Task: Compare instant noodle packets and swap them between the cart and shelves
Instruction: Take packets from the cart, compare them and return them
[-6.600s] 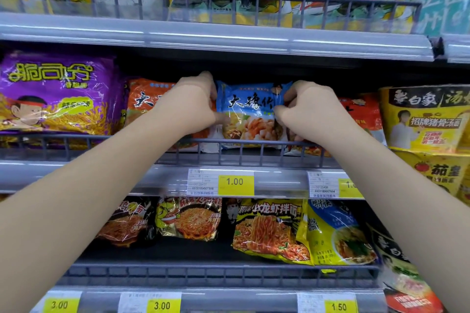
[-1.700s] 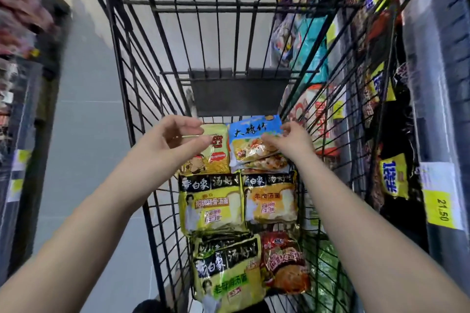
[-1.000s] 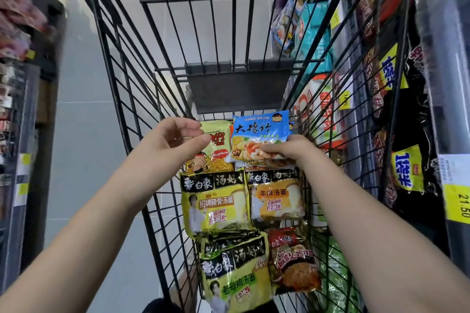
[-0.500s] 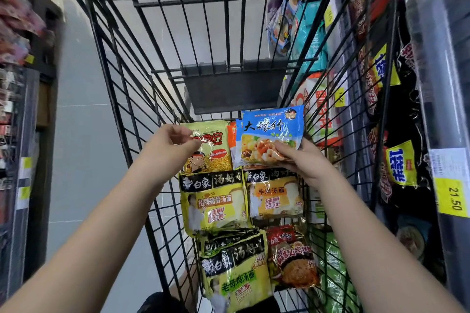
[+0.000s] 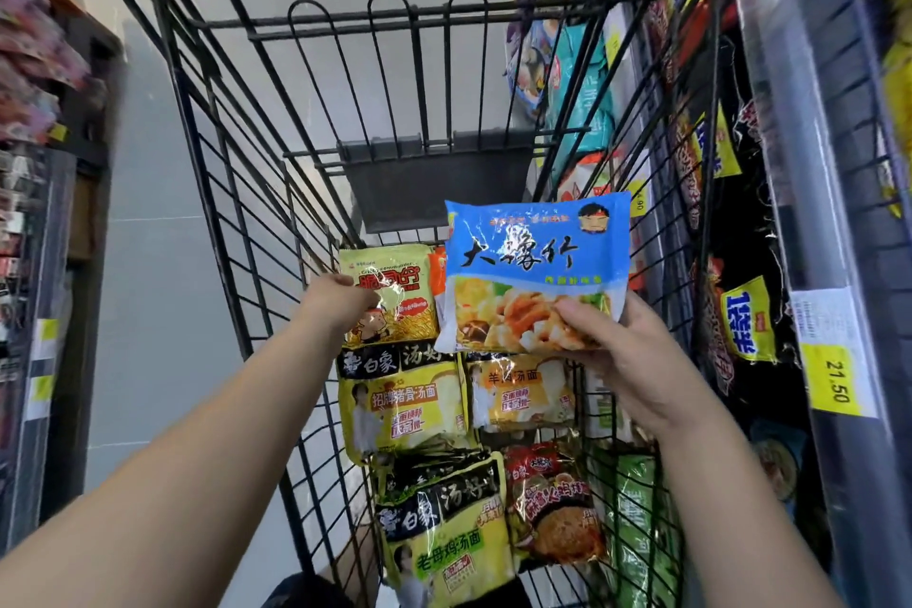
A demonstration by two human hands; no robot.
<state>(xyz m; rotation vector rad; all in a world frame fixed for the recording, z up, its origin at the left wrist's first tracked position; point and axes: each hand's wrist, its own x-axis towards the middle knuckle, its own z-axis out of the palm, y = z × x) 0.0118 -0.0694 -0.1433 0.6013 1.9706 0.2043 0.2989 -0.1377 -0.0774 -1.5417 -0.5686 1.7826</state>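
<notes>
Right hand (image 5: 623, 353) pinches blue packet (image 5: 535, 257) by lower corner, thumb in front; left hand (image 5: 336, 307) touches yellow packet (image 5: 399, 311) in cart (image 5: 434, 178), grip unclear

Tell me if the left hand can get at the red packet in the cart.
Probably yes: the red packet lies uncovered in the open-topped cart, nothing over it. The left hand must first let go of the far yellow packet.

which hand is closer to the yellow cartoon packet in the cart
Left. The left hand grips the cartoon packet at its left edge. The right hand is off to its right, holding up the blue packet.
</notes>
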